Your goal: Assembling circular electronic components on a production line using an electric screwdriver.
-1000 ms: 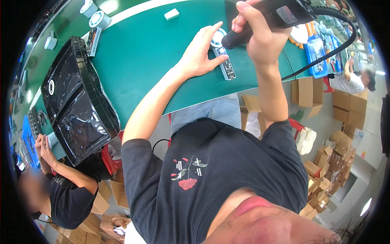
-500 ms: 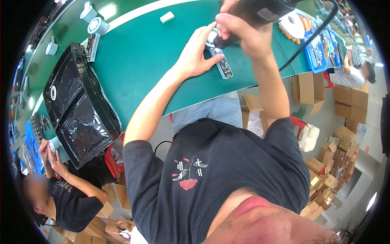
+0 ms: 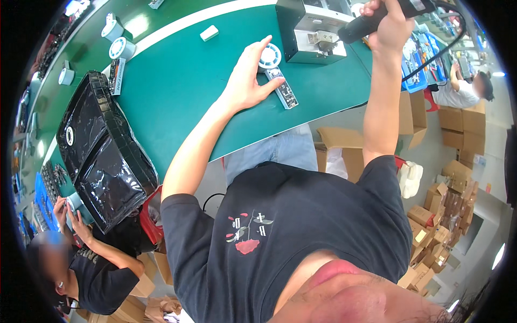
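Observation:
My left hand rests on the table around a small fan-like device. Its thumb lies over the narrow grey handle, where a circuit board shows, and its fingers reach along the round white-and-blue head. In my raised right hand is a black electric screwdriver with a cord. The screwdriver's tip points at the front of a metal box-shaped machine, probably a screw feeder, and is close to its small metal outlet; whether they touch I cannot tell.
A small white block lies on the green table. A black plastic-wrapped tray stands at the left, near another grey device. Blue bins are at the right. A co-worker handles a part at lower left.
My right hand has lifted the screwdriver off the device and swung it right to the metal machine, which has come into view. My left hand stays at the device.

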{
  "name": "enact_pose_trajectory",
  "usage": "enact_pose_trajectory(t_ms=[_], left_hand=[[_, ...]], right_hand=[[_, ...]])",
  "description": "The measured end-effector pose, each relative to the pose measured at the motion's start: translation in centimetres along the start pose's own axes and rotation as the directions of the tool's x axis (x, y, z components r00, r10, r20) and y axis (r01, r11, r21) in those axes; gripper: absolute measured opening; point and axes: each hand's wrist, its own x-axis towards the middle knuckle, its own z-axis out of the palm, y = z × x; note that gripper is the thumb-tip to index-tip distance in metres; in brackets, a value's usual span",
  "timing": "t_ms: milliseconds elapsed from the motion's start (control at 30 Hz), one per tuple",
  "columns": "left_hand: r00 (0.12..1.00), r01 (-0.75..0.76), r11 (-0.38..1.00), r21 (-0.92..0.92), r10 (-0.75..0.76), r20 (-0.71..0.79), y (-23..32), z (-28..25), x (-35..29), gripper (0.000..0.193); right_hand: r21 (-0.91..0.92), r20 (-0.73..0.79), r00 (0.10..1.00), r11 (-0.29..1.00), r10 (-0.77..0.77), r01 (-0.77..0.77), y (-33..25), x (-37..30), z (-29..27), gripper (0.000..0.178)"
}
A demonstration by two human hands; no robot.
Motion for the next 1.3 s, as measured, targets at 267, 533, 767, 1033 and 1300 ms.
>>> enact_pose_trajectory(t_ms=[267, 533, 767, 1033, 1300], left_hand=[[1.000, 0.003, 1.000, -0.002, -0.003, 0.006, 0.0, -0.2, 0.0, 0.093], [1.000, 0.018, 1.000, 0.000, -0.018, 0.003, -0.3, -0.4, -0.1, 0.093], [1.000, -0.004, 1.000, -0.020, 0.004, 0.000, -0.3, 0.2, -0.3, 0.092], [1.000, -0.005, 1.000, -0.009, 0.005, -0.002, -0.3, 0.0, 0.0, 0.092], [1.000, 0.008, 1.000, -0.003, -0.008, -0.003, -0.3, 0.0, -0.2, 0.093]], right_hand=[[-0.064, 0.188, 0.980, 0.997, 0.060, -0.049, -1.1, -4.3, -0.8, 0.008], [0.004, 0.390, 0.915, 0.994, 0.098, -0.108, -4.1, -14.5, 1.6, 0.016], [0.049, 0.383, 0.917, 0.989, 0.110, -0.139, -3.2, -15.5, 1.0, 0.017], [0.097, 0.389, 0.917, 0.985, 0.093, -0.141, -3.0, -15.8, 0.5, 0.020], [-0.008, 0.515, 0.857, 1.000, -0.002, 0.007, -2.3, -16.7, 0.4, 0.013]])
